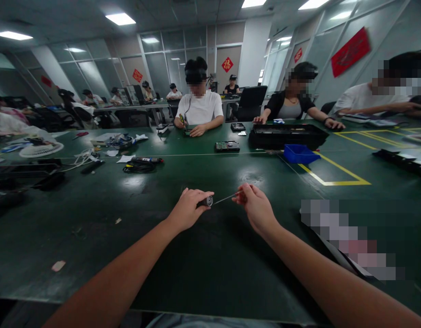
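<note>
Between the thumb and fingers of my left hand (187, 210) is a small dark cylindrical part (209, 201), its round, lighter end face turned toward the right. My right hand (256, 207) pinches a thin metal-shafted tool (225, 198), probably a screwdriver; its handle is mostly hidden by the fingers. The shaft points left, and its tip is at or very near the end face of the cylindrical part. Whether the tip touches it I cannot tell. Both hands are over the dark green table (183, 282).
A coiled black cable bundle (140, 165) lies ahead on the left. Farther ahead are a circuit board (227, 146), a blue bin (301, 154) and a long black tray (288, 135). A blurred-out flat object (347, 241) lies at right. Several people sit across the table.
</note>
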`<action>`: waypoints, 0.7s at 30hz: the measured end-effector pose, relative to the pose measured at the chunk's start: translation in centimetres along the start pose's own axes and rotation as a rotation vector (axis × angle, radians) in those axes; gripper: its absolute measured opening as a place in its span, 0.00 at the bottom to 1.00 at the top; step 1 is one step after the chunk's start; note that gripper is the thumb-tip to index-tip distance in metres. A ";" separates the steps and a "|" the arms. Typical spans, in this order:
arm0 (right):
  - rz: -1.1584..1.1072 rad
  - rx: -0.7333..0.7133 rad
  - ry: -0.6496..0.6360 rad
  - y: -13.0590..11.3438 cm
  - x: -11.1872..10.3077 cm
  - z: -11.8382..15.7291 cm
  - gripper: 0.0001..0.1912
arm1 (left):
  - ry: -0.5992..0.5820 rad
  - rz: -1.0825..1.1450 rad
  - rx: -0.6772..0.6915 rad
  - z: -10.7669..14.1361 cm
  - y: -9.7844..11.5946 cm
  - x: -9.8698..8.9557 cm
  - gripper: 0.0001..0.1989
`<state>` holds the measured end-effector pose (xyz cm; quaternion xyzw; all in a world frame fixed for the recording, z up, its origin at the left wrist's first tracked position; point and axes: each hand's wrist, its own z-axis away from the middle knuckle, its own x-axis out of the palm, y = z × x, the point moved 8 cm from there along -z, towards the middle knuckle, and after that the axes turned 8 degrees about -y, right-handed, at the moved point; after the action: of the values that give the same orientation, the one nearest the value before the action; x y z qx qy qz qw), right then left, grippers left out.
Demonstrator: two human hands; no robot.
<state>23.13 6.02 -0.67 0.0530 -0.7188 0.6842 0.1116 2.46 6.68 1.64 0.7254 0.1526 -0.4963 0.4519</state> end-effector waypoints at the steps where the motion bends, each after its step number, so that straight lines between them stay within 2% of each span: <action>1: 0.040 -0.017 0.006 0.0 -0.2 0.0 0.16 | -0.006 0.003 -0.008 0.0 -0.1 0.1 0.22; 8: 0.279 -0.174 -0.085 -1.8 1.2 0.9 0.16 | -0.043 -0.004 -0.042 0.0 0.2 0.4 0.22; 13: 0.555 -0.273 -0.079 -3.4 2.0 1.9 0.16 | -0.082 -0.015 -0.054 -0.1 0.4 0.9 0.24; 21: 0.816 -0.398 -0.136 -4.8 3.3 2.8 0.10 | -0.098 -0.075 -0.049 -0.2 0.2 1.5 0.24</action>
<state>20.75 3.24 4.65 -0.2122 -0.8041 0.5157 -0.2062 3.38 6.38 0.51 0.6825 0.1697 -0.5441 0.4576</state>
